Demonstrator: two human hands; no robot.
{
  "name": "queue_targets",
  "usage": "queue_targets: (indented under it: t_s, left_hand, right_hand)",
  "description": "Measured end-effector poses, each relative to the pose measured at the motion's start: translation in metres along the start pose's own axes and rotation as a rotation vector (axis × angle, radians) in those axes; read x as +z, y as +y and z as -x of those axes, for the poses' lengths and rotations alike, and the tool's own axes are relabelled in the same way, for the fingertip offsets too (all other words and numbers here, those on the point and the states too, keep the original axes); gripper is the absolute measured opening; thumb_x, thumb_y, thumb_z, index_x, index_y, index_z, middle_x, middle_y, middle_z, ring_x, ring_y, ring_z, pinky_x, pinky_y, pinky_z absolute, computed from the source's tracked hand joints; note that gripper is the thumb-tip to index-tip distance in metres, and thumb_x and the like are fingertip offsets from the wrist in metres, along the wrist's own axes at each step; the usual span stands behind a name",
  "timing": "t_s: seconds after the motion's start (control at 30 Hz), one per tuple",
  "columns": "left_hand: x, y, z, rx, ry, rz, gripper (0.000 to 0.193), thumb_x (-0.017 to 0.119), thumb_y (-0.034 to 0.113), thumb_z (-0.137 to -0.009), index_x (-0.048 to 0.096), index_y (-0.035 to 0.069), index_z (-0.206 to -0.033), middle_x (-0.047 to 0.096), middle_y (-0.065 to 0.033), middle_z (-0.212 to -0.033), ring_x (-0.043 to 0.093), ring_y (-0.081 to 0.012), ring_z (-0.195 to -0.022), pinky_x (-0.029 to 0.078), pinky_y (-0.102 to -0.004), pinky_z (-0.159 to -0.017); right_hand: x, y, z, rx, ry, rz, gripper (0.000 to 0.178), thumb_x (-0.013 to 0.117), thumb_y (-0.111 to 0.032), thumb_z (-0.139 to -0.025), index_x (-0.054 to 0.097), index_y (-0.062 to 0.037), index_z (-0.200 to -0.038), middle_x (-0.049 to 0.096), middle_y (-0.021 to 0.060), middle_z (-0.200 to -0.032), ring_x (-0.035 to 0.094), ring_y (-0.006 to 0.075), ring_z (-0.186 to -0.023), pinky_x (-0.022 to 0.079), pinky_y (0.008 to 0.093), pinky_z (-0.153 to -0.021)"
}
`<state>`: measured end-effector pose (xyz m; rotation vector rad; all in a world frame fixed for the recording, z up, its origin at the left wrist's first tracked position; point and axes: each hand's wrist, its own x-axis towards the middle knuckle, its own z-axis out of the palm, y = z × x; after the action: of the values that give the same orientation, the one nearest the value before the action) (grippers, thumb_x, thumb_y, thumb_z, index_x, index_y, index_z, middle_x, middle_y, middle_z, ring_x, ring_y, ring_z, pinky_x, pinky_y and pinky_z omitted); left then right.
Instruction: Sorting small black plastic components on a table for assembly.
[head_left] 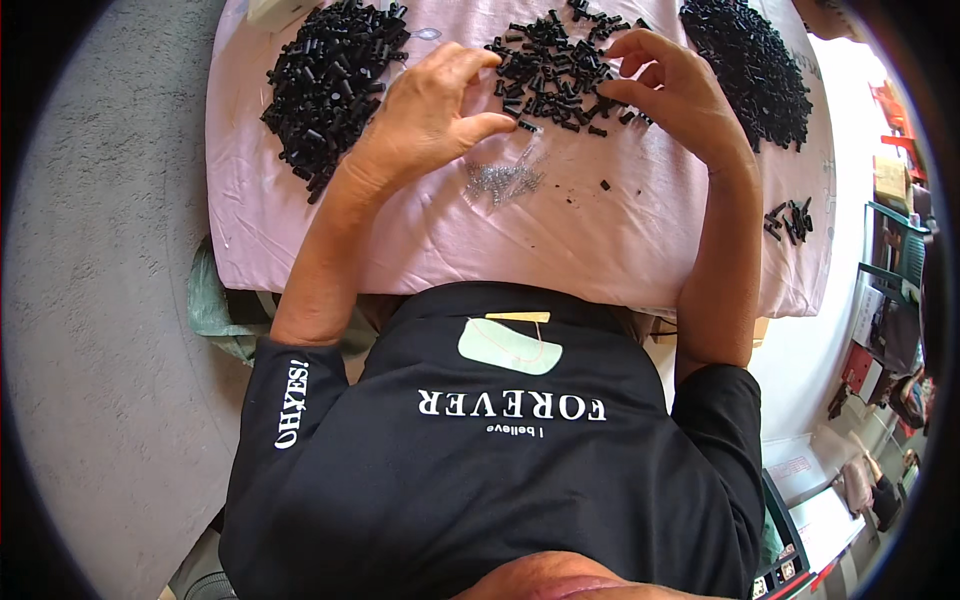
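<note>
My left hand (425, 105) hovers over the pink cloth, thumb and forefinger well apart, with nothing visible between them. Just beyond its thumb tip is a small black plastic piece (528, 126) with a thin, clear or silvery strip beside it; whether the thumb touches it I cannot tell. My right hand (672, 92) is at the right side of the middle heap of small black parts (555, 75). Its thumb and forefinger are spread, the other fingers curl inward, and no held thing shows. Nearer me lies a little pile of fine silvery springs (503, 183).
A tall heap of black cylindrical parts (330, 85) stands at the left, and another heap of small black parts (755, 75) at the far right. A few slim black pieces (790, 220) lie near the right edge of the cloth-covered table (600, 255). Black crumbs dot the cloth.
</note>
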<state>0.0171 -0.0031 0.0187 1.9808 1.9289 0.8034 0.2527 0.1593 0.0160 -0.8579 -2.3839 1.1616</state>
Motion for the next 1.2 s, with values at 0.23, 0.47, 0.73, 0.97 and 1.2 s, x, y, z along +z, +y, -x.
queue_targets:
  t_s: [0.23,0.47,0.73,0.97,1.2]
  left_hand:
    - [0.021,0.006,-0.016,0.104,0.063,-0.070,0.057,0.084,0.022,-0.075,0.062,0.005,-0.125,0.065,-0.0117,-0.100,0.064,-0.0221,-0.077,0.055,-0.0311,-0.071]
    - [0.039,0.012,-0.033,0.169,0.140,-0.014,0.036,0.076,0.012,-0.081,0.066,0.002,-0.114,0.068,-0.0108,-0.101,0.068,-0.0198,-0.081,0.056,-0.0294,-0.073]
    - [0.043,0.007,-0.056,0.284,0.338,0.163,0.022,0.071,0.017,-0.082,0.070,0.003,-0.099,0.067,-0.0147,-0.096,0.067,-0.0315,-0.091,0.053,-0.0399,-0.084]
    - [0.020,0.010,-0.063,0.162,0.217,0.144,0.035,0.074,0.009,-0.078,0.064,-0.002,-0.111,0.063,-0.0196,-0.106,0.063,-0.0368,-0.103,0.050,-0.0411,-0.091]
    - [0.018,0.022,-0.067,0.108,-0.041,0.017,0.071,0.080,0.027,-0.068,0.056,0.001,-0.130,0.057,-0.0201,-0.124,0.053,-0.0367,-0.121,0.042,-0.0433,-0.107]
  right_hand:
    - [0.016,-0.011,0.002,-0.239,-0.049,0.168,0.037,0.086,-0.013,-0.069,0.064,-0.0053,-0.099,0.059,0.0059,-0.082,0.060,0.0165,-0.074,0.049,0.0302,-0.063]
    - [0.021,-0.012,-0.001,-0.230,0.052,0.235,0.033,0.080,-0.009,-0.075,0.066,-0.0054,-0.104,0.063,0.0096,-0.096,0.064,0.0215,-0.076,0.051,0.0335,-0.067]
    - [0.019,0.008,-0.010,-0.155,0.270,0.139,0.025,0.075,-0.008,-0.084,0.068,-0.0056,-0.108,0.065,0.0070,-0.100,0.065,0.0157,-0.076,0.053,0.0289,-0.069]
    - [0.011,0.017,-0.011,-0.132,0.345,0.238,0.030,0.074,-0.015,-0.087,0.069,-0.0100,-0.116,0.068,0.0064,-0.107,0.066,0.0156,-0.078,0.054,0.0293,-0.073]
    - [0.017,0.005,-0.004,-0.041,0.217,0.272,0.039,0.078,-0.017,-0.082,0.070,-0.0122,-0.119,0.066,0.0065,-0.105,0.063,0.0159,-0.077,0.053,0.0305,-0.071]
